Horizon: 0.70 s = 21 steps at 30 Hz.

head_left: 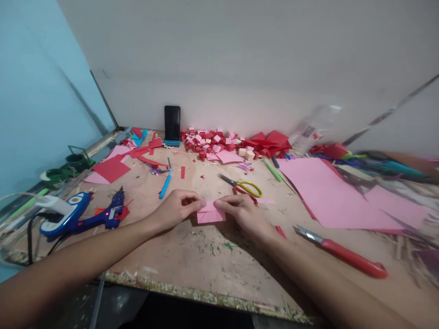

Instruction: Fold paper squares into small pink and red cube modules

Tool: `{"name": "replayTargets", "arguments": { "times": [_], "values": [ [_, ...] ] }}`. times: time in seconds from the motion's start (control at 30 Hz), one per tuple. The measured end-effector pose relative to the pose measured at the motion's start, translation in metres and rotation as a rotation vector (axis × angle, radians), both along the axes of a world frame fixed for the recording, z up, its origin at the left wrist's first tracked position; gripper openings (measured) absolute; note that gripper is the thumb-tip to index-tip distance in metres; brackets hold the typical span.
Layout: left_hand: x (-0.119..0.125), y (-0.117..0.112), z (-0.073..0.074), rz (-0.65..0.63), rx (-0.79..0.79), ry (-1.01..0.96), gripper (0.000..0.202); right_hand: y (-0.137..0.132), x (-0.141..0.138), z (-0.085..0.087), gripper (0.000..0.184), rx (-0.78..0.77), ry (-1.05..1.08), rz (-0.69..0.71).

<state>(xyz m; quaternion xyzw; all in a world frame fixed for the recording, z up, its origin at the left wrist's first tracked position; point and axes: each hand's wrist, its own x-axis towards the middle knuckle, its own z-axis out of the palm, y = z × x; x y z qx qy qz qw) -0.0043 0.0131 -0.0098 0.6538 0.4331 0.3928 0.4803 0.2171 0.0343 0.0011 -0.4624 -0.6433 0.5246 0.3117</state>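
Note:
A small pink paper piece lies on the wooden table in front of me. My left hand pinches its left upper edge with curled fingers. My right hand pinches its right upper edge, fingers pressed together. Both hands rest on the board, meeting over the paper's fold. Yellow-handled scissors lie just behind my right hand.
A blue glue gun lies at the left. A red-handled utility knife lies at the right, near large pink sheets. A pile of folded red and pink pieces and a phone stand by the wall. A blue pen lies mid-table.

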Motion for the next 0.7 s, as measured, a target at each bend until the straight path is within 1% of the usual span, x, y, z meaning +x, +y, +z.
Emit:
{"name": "replayTargets", "arguments": {
  "times": [0.07,0.17,0.27,0.33,0.43,0.53,0.57,0.6,0.67,0.7],
  "values": [
    [0.0007,-0.0005,-0.0008,-0.03,0.003,0.019,0.029,-0.0035,-0.0031,-0.0004,0.031,-0.003,-0.028,0.01],
    [0.0009,-0.0009,-0.0007,0.002,-0.007,0.024,0.033,-0.005,-0.0057,0.0,0.031,0.023,-0.019,-0.032],
    [0.0018,-0.0023,0.0007,0.034,-0.036,0.01,0.034,-0.0058,-0.0067,0.0002,0.03,0.02,0.005,-0.035],
    [0.0026,-0.003,0.0011,0.057,-0.067,-0.009,0.034,-0.0069,-0.0069,-0.001,0.03,-0.055,0.061,-0.014],
    [0.0035,-0.0019,0.0008,0.081,-0.103,-0.061,0.034,-0.0087,-0.0073,-0.004,0.034,-0.188,0.146,0.011],
    [0.0037,0.0003,0.0006,0.089,-0.102,-0.098,0.024,-0.0101,-0.0083,-0.0052,0.036,-0.233,0.163,-0.038],
    [0.0035,0.0009,0.0006,0.104,-0.09,-0.088,0.024,-0.0104,-0.0087,-0.0047,0.035,-0.226,0.165,-0.065],
    [0.0031,0.0012,0.0006,0.119,-0.063,-0.061,0.031,-0.0105,-0.0091,-0.004,0.034,-0.208,0.169,-0.088],
    [0.0021,0.001,0.0004,0.127,0.047,0.038,0.044,-0.0105,-0.0095,-0.0019,0.032,-0.164,0.169,-0.106],
    [0.0015,0.0004,0.0003,0.123,0.121,0.097,0.044,-0.0104,-0.0096,-0.0009,0.031,-0.15,0.168,-0.106]
  ]
}}
